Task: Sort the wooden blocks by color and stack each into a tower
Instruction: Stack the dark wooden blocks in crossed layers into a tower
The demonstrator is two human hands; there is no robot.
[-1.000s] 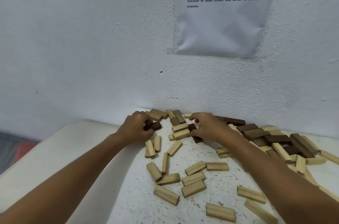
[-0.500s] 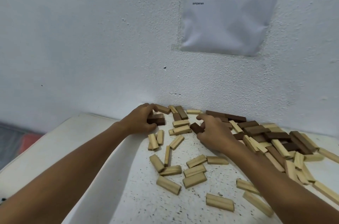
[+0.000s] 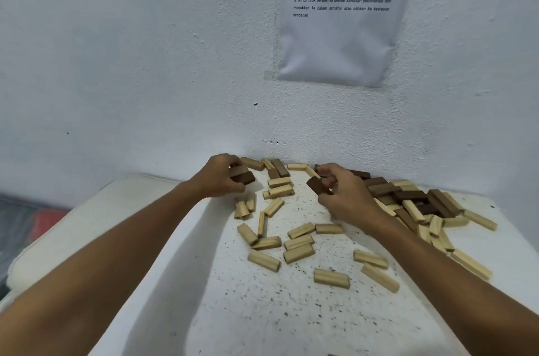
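Blocks of wood lie scattered over a white speckled table (image 3: 291,312) that butts against a white wall (image 3: 145,49). Pale ones spread across the middle, among them a loose cluster (image 3: 294,242) at the centre and a lone piece (image 3: 331,278) toward 6 o'clock. A mixed heap of dark and pale pieces (image 3: 420,204) piles up at 3 o'clock, so tangled that separate blocks are hard to count.

At 11 o'clock the left hand (image 3: 217,177) curls shut around two dark blocks (image 3: 242,175) laid one on the other; its fingers cover their far ends, and whether they rest on the table cannot be told. At 1 o'clock the right hand (image 3: 347,195) pinches a single dark block (image 3: 318,186), tilted, between thumb and fingers, and the palm hides whatever lies beneath it. Several more blocks (image 3: 277,169) sit along the wall between the two hands.

A printed sheet (image 3: 344,20) hangs on the wall at 12 o'clock, its top cut off by the frame and its text partly blurred. Both forearms run out of frame at the bottom corners.

Bare tabletop opens toward 6 and 7 o'clock. The table's left edge (image 3: 87,209) runs diagonally at 9 o'clock, with a blurred reddish shape beyond it.
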